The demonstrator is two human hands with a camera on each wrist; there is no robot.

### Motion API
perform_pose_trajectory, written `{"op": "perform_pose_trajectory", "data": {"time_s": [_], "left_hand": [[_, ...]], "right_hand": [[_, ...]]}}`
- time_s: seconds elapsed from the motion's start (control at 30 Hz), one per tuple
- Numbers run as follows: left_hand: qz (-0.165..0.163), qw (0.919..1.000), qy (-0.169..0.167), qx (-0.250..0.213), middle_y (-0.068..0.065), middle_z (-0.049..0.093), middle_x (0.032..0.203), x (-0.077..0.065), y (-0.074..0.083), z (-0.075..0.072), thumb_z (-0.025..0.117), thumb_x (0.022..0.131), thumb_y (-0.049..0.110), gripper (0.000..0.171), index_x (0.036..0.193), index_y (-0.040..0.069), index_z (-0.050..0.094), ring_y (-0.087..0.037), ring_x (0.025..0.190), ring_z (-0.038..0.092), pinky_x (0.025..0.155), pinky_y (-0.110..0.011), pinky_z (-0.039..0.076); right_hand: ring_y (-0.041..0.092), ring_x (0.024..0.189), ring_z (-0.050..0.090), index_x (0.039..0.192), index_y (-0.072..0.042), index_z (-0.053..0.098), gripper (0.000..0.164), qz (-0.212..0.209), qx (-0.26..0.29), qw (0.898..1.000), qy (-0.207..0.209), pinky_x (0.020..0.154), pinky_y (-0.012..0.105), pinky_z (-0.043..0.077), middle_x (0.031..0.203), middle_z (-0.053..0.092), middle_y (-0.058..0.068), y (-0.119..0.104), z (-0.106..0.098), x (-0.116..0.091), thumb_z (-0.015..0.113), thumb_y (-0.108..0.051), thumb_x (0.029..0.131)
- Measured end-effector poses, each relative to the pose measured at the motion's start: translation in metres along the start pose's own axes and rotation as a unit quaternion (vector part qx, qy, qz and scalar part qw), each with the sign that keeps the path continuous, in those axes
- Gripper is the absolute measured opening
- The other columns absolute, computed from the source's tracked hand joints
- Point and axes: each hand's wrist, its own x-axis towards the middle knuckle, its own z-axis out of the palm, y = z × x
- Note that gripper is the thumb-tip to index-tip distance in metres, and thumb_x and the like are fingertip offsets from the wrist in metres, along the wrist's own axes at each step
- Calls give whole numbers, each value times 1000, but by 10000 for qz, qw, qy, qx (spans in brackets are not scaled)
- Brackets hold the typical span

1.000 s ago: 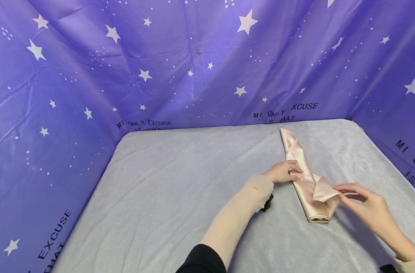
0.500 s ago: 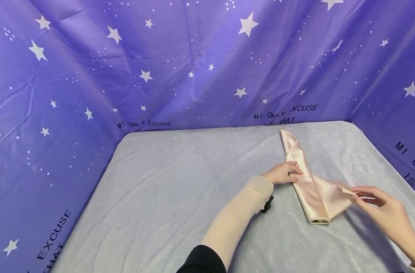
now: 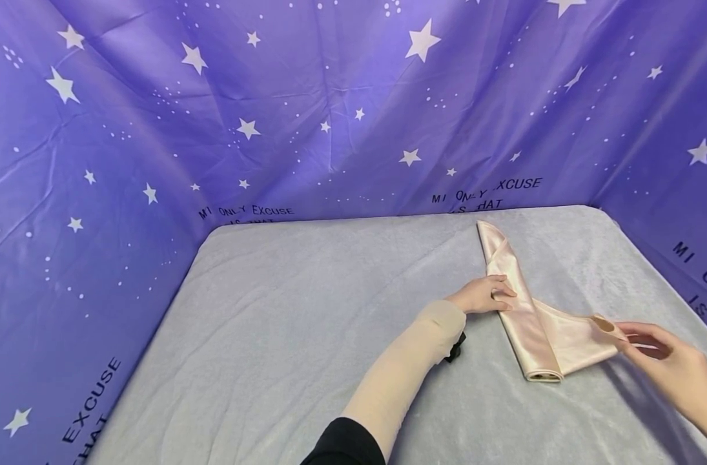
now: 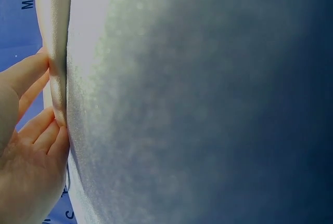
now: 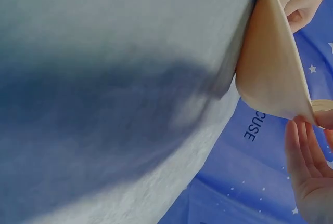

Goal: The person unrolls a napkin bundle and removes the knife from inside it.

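A shiny pale-pink satin cloth lies rolled into a long narrow strip on the right side of the grey surface. Its loose flap stretches out to the right from the lower part of the roll. My left hand rests on the roll near its middle, fingertips spread over it. In the left wrist view, the fingers touch the edge of the cloth. My right hand pinches the end of the flap between thumb and fingers. The right wrist view shows that flap raised and slanting toward the hand.
Grey plush fabric covers the wide, flat work surface. Purple-blue curtains with white stars and black lettering enclose the back and both sides. A small black object sits beneath the left wrist.
My right hand has moved to the right, drawing the cloth's folded-over flap out from the roll and opening it flatter. My left hand has stayed on the roll.
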Motion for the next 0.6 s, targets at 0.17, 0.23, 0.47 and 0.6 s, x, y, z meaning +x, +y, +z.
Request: {"op": "perform_pose_trajectory", "data": {"time_s": [0.17, 0.23, 0.47, 0.6], "left_hand": [[16, 10000, -4, 41, 3, 33, 140, -1, 0, -1, 57, 85, 33, 33, 116, 22, 59, -5, 126, 30, 97, -9, 20], [22, 10000, 4, 55, 3, 33, 140, -1, 0, -2, 58, 85, 32, 33, 116, 21, 59, -5, 126, 30, 97, -10, 20], [21, 10000, -1, 54, 3, 33, 140, 0, 0, -2, 57, 85, 32, 32, 116, 21, 59, -5, 126, 30, 97, -10, 20], [56, 10000, 27, 19, 3, 34, 139, 0, 0, 0, 58, 85, 32, 32, 115, 21, 60, -4, 126, 30, 97, -9, 19]], "right_hand": [[-23, 76, 46, 97, -29, 60, 42, 100, -320, 9994, 9, 60, -1, 38, 90, 47, -39, 30, -1, -3, 67, 5, 73], [-23, 75, 46, 95, -33, 57, 46, 166, -197, 9996, -65, 59, 0, 38, 89, 47, -40, 24, -2, -3, 66, 6, 73], [-23, 69, 47, 90, -38, 54, 50, 384, 124, 9985, -357, 54, 2, 38, 83, 47, -42, 10, -7, -2, 65, 7, 73], [-21, 65, 47, 87, -36, 56, 44, 499, -98, 9969, -593, 50, 5, 39, 82, 44, -42, 13, -10, -4, 67, 4, 73]]}}
